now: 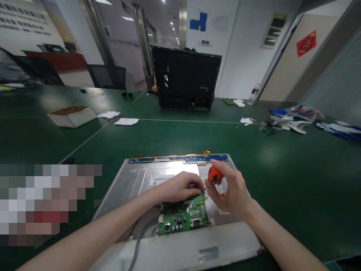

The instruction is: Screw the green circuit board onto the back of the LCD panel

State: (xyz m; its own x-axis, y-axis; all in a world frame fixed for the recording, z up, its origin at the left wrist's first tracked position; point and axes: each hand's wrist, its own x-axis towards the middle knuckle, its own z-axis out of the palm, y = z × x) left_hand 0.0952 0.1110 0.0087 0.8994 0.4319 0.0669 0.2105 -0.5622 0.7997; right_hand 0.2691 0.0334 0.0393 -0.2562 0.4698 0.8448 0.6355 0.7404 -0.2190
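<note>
- Right hand (231,192) is closed around the orange screwdriver (213,175), tip angled down at the green circuit board (183,217)
- Left hand (180,186), fingers curled, pinches beside the tip, apparently steadying it; panel (135,180) lies flat

Orange-handled screwdriver (213,175) stands tilted, tip down on the far corner of green circuit board (183,217), which lies flat on silver monitor back panel (135,180).

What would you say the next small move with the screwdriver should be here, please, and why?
Probably turn the screwdriver in place. The right hand grips its orange handle, and the tip sits at the top corner of the green board, where the left hand pinches beside it. The screw itself is too small to make out, so keep the board steadied.
</note>
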